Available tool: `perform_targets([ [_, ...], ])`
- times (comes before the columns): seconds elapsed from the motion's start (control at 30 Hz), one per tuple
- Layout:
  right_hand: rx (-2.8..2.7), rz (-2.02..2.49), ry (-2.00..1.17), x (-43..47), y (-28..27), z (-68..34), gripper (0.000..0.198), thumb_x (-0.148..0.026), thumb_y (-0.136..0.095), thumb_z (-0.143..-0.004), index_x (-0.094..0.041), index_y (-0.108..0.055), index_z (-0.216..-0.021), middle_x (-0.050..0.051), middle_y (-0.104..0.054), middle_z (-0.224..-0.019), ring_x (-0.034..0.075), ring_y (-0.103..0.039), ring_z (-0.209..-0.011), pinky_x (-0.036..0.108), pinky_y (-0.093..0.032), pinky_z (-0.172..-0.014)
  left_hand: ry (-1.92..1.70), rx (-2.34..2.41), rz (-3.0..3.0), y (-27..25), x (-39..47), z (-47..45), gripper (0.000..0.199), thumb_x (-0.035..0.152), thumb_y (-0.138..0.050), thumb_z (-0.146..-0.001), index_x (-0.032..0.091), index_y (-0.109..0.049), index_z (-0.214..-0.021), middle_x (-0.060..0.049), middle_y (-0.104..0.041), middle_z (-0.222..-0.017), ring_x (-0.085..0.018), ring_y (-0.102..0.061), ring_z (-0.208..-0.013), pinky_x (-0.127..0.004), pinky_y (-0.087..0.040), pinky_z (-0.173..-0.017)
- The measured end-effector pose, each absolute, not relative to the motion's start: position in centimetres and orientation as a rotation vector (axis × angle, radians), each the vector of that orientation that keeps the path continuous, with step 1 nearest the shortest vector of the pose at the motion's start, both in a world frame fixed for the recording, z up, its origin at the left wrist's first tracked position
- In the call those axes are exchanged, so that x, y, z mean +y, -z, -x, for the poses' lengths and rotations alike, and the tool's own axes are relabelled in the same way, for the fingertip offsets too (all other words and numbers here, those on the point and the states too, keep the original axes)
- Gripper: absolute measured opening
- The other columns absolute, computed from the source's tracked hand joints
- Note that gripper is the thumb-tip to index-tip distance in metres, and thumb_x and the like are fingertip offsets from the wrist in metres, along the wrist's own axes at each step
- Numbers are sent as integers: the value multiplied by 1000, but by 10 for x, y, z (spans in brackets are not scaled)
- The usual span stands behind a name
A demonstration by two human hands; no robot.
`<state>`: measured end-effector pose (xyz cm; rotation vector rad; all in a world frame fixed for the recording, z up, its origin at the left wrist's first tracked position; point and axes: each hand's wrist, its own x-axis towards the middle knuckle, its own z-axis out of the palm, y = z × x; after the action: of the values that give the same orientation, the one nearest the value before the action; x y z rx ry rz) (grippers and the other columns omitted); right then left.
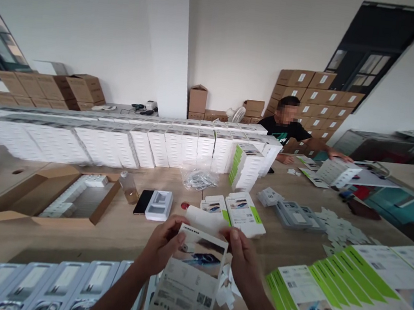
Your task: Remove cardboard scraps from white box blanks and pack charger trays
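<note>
Upright in front of me is a white retail box point(189, 283) with a printed picture, small text and square codes; its top flap point(208, 221) stands up. My left hand point(161, 244) grips the box's upper left edge, thumb on the printed face. On the other side my right hand point(242, 257) is closed, thumb and fingers pinching at the flap's right end. Below left lie several grey-blue trays point(63, 278) holding cables and white pieces. White paper scraps point(227, 291) are partly hidden behind the box and my right arm.
Printed boxes point(245, 212) lie just beyond my hands. Flat green-edged boxes point(326, 290) fill the right. Left are a carton point(102, 212) of white parts, a bottle point(128, 188), a phone point(143, 202) and a white tray point(159, 205). Stacked boxes point(170, 148) line the back; a co-worker point(285, 129) sits beyond.
</note>
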<state>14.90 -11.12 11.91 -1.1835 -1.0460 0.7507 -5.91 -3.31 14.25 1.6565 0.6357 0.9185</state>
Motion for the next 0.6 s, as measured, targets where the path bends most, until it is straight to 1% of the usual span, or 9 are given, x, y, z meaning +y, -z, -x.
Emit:
perform_targets([
  [0.07, -1038, 1155, -795, -107, -127, -155, 34, -48, -57, -90, -22, -62, -110, -2, -52, -71, 12, -48, -61, 24, -40, -53, -818, 568, -1707, -155, -32, 63, 28, 42, -55, -91, 19, -55, -107, 0, -52, -81, -12, -46, -68, -22, -38, -61],
  [0.1, -1070, 1148, -795, -105, -131, -158, 35, -45, -63, -86, -22, -62, -113, -2, -54, -73, 13, -50, -63, 25, -41, -54, -771, 545, -1738, -161, -31, 65, 29, 42, -55, -91, 18, -55, -108, 0, -51, -80, -12, -45, -68, -22, -38, -60],
  [0.13, -1125, 1150, -770, -103, -136, -160, 33, -42, -67, -84, -22, -65, -110, -1, -56, -76, 14, -52, -66, 26, -42, -57, -733, 529, -1766, -167, -31, 66, 29, 42, -56, -91, 18, -55, -108, 0, -49, -79, -11, -44, -67, -22, -37, -59],
  [0.2, -1247, 1158, -644, -101, -145, -163, 18, -35, -70, -82, -22, -71, -93, 2, -61, -81, 15, -56, -73, 28, -45, -63, -685, 506, -1787, -177, -32, 67, 29, 41, -56, -91, 18, -56, -108, 0, -47, -78, -11, -43, -66, -21, -37, -57],
  [0.27, -1341, 1148, -472, -100, -152, -164, 8, -29, -69, -83, -22, -72, -83, 3, -62, -79, 15, -58, -73, 28, -45, -63, -670, 476, -1745, -182, -32, 66, 29, 41, -55, -91, 18, -56, -108, 0, -49, -80, -11, -45, -67, -20, -38, -58],
  [0.37, -1508, 1092, -201, -101, -160, -165, 10, -20, -64, -86, -23, -72, -80, 2, -60, -74, 14, -57, -66, 26, -44, -56, -678, 445, -1639, -182, -32, 62, 29, 41, -57, -91, 17, -55, -108, 0, -52, -82, -10, -47, -67, -20, -39, -58],
  [0.43, -1634, 1050, -76, -102, -162, -167, 15, -16, -61, -86, -23, -73, -80, 3, -60, -73, 13, -56, -66, 27, -43, -58, -692, 453, -1608, -178, -31, 61, 30, 41, -58, -90, 17, -55, -108, 0, -52, -81, -10, -47, -67, -20, -40, -58],
  [0.5, -1665, 1037, -145, -101, -163, -169, 12, -18, -64, -85, -23, -74, -80, 3, -60, -76, 14, -57, -69, 27, -44, -61, -689, 468, -1617, -174, -29, 61, 30, 41, -58, -90, 17, -55, -108, 0, -51, -79, -10, -46, -66, -20, -40, -58],
  [0.6, -1427, 1067, -587, -97, -159, -170, 16, -30, -71, -81, -21, -69, -68, 2, -58, -82, 14, -57, -75, 27, -44, -65, -673, 486, -1741, -170, -27, 64, 30, 41, -57, -91, 17, -57, -108, 1, -48, -77, -10, -43, -64, -21, -37, -57],
])
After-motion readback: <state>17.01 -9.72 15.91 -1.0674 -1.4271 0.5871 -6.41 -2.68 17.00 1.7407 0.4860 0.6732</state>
